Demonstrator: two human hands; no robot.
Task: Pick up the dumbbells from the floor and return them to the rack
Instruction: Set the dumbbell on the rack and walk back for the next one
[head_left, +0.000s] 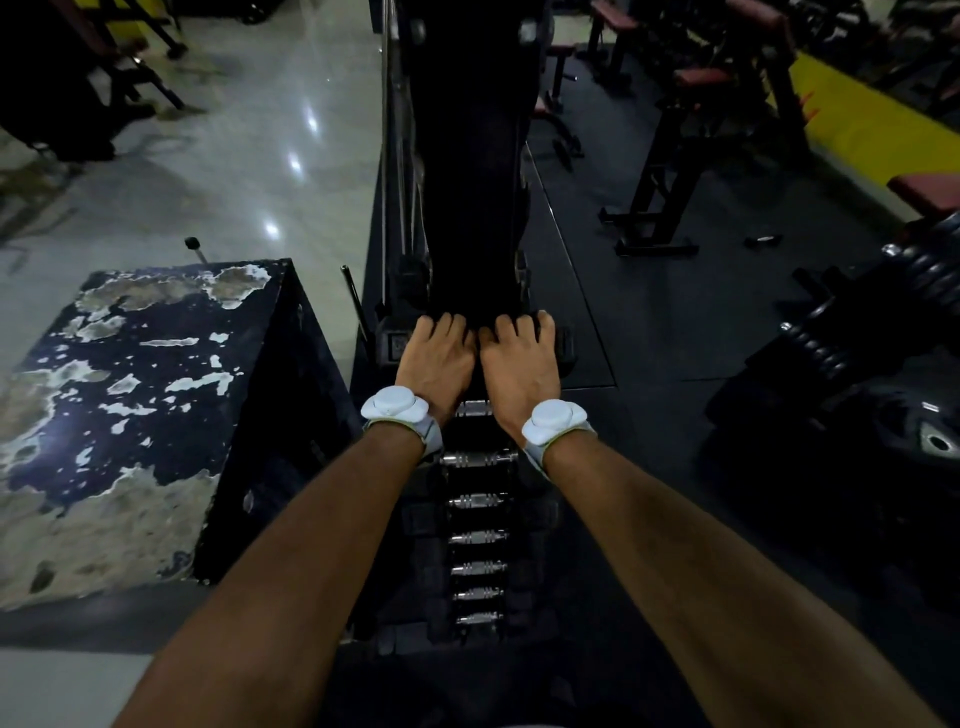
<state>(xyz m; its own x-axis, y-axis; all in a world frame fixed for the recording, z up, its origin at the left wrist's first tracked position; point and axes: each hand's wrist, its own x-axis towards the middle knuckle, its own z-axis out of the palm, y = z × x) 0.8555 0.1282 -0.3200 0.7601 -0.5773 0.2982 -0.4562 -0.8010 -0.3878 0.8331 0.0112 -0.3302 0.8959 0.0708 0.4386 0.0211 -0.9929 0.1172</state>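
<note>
Two bare forearms reach up from 6 o'clock, each wrist wearing a white band (394, 406). Between and beneath the forearms a rack (415, 525) runs away from the viewer, holding a row of dumbbells (477, 538) side by side; their chrome handles lie crosswise, one behind the next, the black heads hard to make out in the dim light.

At the far end of that row, near the centre of the view, the left hand (436, 358) and right hand (521, 361) lie close beside each other, thumbs almost touching. Both are palm down with fingers (434, 326) curled over the far edge of a dark dumbbell (388, 345), whose square black heads show just outside each hand at 9 and 3 o'clock of the pair. The handle itself is hidden under the palms, so the hold looks like a clench around it, though the wrap cannot be fully seen. Whether this dumbbell sits on the rack or slightly above it cannot be told.

At 9 o'clock stands a black box (130, 405) with badly chipped paint. At 3 o'clock a second rack (831, 353) carries more dark dumbbells. Past the hands, at 12 o'clock, rises a black machine column (472, 182). Glossy pale floor (234, 171) lies at 11 o'clock, and benches (701, 104) stand on dark matting at 1 o'clock.
</note>
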